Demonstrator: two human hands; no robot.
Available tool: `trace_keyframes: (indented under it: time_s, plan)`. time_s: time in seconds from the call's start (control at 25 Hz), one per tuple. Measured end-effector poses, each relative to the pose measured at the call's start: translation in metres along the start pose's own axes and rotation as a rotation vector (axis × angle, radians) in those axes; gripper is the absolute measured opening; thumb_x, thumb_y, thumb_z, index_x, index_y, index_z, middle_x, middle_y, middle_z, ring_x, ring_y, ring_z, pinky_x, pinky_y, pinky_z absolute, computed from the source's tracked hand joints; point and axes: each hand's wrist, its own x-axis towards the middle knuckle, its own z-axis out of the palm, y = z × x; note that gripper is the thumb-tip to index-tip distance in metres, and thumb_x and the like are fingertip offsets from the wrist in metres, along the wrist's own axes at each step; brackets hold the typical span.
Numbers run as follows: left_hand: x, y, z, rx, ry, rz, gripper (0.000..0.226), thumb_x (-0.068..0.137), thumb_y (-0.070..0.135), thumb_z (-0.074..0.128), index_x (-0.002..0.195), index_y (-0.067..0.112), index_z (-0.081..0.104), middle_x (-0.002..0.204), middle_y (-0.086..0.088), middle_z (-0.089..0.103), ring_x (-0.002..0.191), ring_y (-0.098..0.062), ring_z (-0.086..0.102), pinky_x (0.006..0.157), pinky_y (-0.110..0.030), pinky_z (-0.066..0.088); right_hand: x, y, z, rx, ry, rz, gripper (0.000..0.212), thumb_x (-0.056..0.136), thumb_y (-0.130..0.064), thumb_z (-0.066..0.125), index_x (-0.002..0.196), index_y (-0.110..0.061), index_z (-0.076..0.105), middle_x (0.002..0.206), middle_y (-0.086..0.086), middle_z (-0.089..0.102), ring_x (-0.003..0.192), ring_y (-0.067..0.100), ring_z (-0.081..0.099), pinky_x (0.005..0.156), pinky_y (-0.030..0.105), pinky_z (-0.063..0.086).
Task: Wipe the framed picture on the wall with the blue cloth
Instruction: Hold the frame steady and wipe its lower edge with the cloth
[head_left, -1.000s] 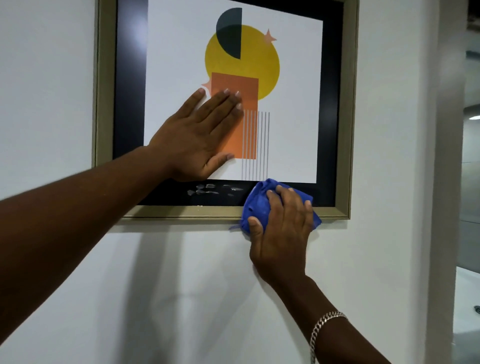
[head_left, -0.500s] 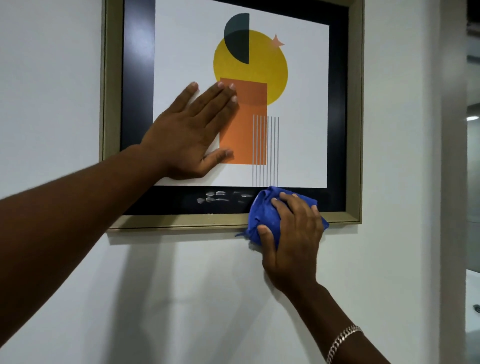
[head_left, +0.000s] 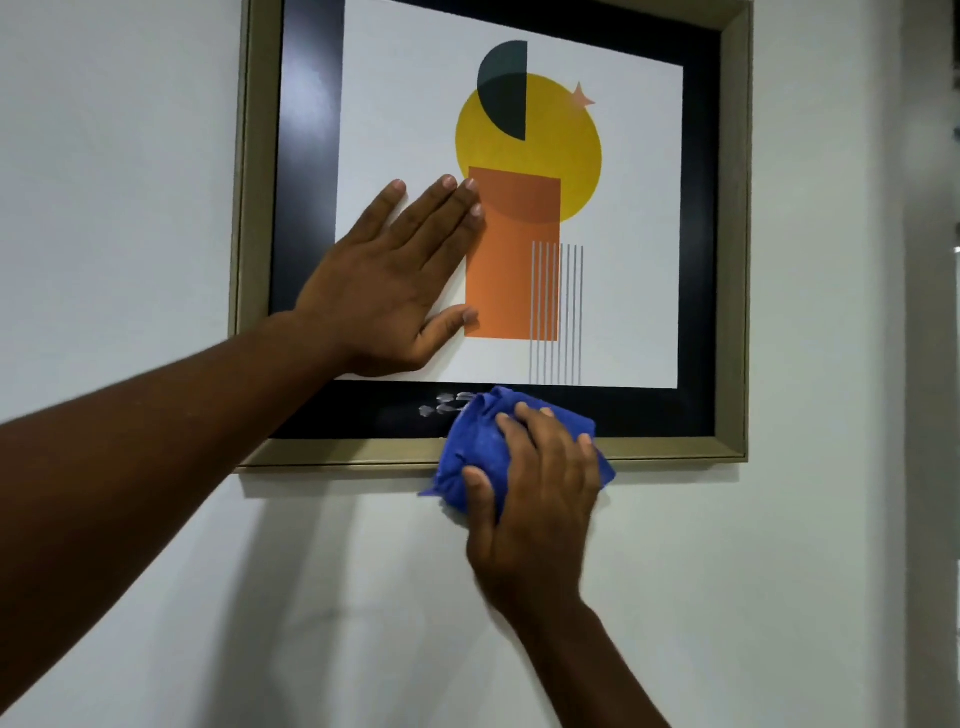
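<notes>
A framed picture (head_left: 733, 260) with a gold frame, black mat and an abstract print of a yellow circle and orange rectangle hangs on the white wall. My left hand (head_left: 389, 280) lies flat and open against the glass at the picture's lower left. My right hand (head_left: 535, 493) presses a bunched blue cloth (head_left: 472, 452) on the bottom edge of the frame, near its middle. Whitish smudges (head_left: 447, 404) show on the black mat just left of the cloth.
The white wall (head_left: 130, 182) surrounds the picture. A wall corner (head_left: 914, 364) runs down the right side, with a dimmer space beyond it.
My right hand has slid the cloth left along the bottom of the frame, over part of the smudges. My left hand stays flat on the glass. The view has shifted.
</notes>
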Motion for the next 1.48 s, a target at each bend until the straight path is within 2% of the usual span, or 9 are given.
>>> trace_keyframes:
  time_s: [0.16, 0.32, 0.44, 0.76, 0.88, 1.04, 1.16, 1.32, 1.48]
  plan:
    - [-0.001, 0.001, -0.001, -0.021, -0.026, -0.027, 0.082, 0.093, 0.059, 0.018, 0.153, 0.006, 0.002, 0.164, -0.015, 0.005, 0.152, -0.027, 0.002, 0.124, -0.051, 0.009, 0.012, -0.017, 0.008, 0.001, 0.084, 0.205, 0.045, 0.097, -0.041, 0.035, 0.127, -0.012, 0.05, 0.134, 0.01, 0.054, 0.13, 0.027, 0.041, 0.116, 0.047, 0.02]
    - [-0.001, -0.001, -0.001, -0.017, -0.014, -0.043, 0.083, 0.093, 0.059, 0.021, 0.153, 0.004, 0.003, 0.164, -0.016, 0.003, 0.152, -0.029, 0.001, 0.123, -0.051, 0.01, -0.004, -0.023, 0.009, 0.016, 0.036, 0.083, 0.045, 0.096, -0.041, 0.038, 0.13, -0.012, 0.049, 0.136, 0.008, 0.053, 0.133, 0.026, 0.039, 0.116, 0.049, 0.021]
    - [-0.001, 0.001, -0.002, -0.029, -0.02, -0.091, 0.085, 0.093, 0.059, 0.022, 0.153, 0.003, 0.001, 0.164, -0.018, 0.002, 0.152, -0.03, -0.001, 0.123, -0.051, 0.009, 0.011, -0.037, 0.016, 0.017, 0.113, 0.308, 0.043, 0.095, -0.037, 0.039, 0.128, -0.012, 0.05, 0.134, 0.008, 0.054, 0.132, 0.026, 0.041, 0.117, 0.05, 0.019]
    - [-0.003, -0.002, -0.002, -0.031, -0.028, -0.059, 0.086, 0.093, 0.061, 0.019, 0.153, 0.003, 0.0, 0.164, -0.016, 0.001, 0.152, -0.03, -0.001, 0.124, -0.05, 0.007, 0.012, -0.05, 0.023, 0.014, 0.149, 0.337, 0.042, 0.096, -0.04, 0.039, 0.125, -0.013, 0.052, 0.131, 0.007, 0.056, 0.13, 0.025, 0.043, 0.117, 0.049, 0.018]
    - [-0.002, -0.002, -0.002, -0.045, -0.031, -0.062, 0.086, 0.093, 0.062, 0.019, 0.153, 0.003, 0.001, 0.164, -0.016, 0.002, 0.152, -0.03, -0.001, 0.124, -0.05, 0.007, 0.002, -0.045, 0.02, 0.027, 0.111, 0.177, 0.043, 0.095, -0.04, 0.04, 0.124, -0.012, 0.054, 0.131, 0.007, 0.057, 0.13, 0.026, 0.044, 0.116, 0.051, 0.021]
    - [-0.002, -0.001, -0.002, -0.056, -0.027, -0.067, 0.09, 0.091, 0.066, 0.015, 0.153, 0.002, 0.001, 0.164, -0.016, 0.002, 0.152, -0.029, -0.001, 0.124, -0.049, 0.005, 0.014, -0.056, 0.026, 0.027, 0.165, 0.334, 0.039, 0.095, -0.039, 0.041, 0.124, -0.015, 0.053, 0.129, 0.006, 0.058, 0.127, 0.024, 0.046, 0.116, 0.049, 0.022]
    - [-0.002, -0.002, -0.005, -0.073, -0.041, -0.075, 0.091, 0.091, 0.067, 0.013, 0.152, 0.002, 0.001, 0.164, -0.016, 0.001, 0.152, -0.029, -0.001, 0.124, -0.049, 0.005, -0.002, -0.054, 0.024, 0.015, 0.097, 0.102, 0.039, 0.096, -0.041, 0.041, 0.122, -0.015, 0.056, 0.129, 0.007, 0.058, 0.127, 0.025, 0.047, 0.115, 0.05, 0.023]
    - [-0.002, -0.001, -0.005, -0.076, -0.039, -0.082, 0.09, 0.091, 0.067, 0.014, 0.153, 0.003, 0.001, 0.164, -0.015, 0.001, 0.152, -0.028, -0.001, 0.124, -0.049, 0.006, 0.01, -0.055, 0.028, 0.013, 0.173, 0.275, 0.037, 0.096, -0.039, 0.041, 0.12, -0.015, 0.056, 0.126, 0.008, 0.06, 0.124, 0.026, 0.049, 0.113, 0.051, 0.026]
    - [-0.002, -0.003, -0.007, -0.109, -0.041, -0.081, 0.096, 0.087, 0.072, 0.01, 0.153, 0.003, 0.003, 0.164, -0.015, 0.003, 0.152, -0.027, 0.0, 0.124, -0.049, 0.007, -0.003, -0.058, 0.025, 0.084, 0.092, 0.054, 0.038, 0.097, -0.039, 0.04, 0.117, -0.014, 0.061, 0.125, 0.005, 0.062, 0.125, 0.023, 0.05, 0.113, 0.052, 0.027]
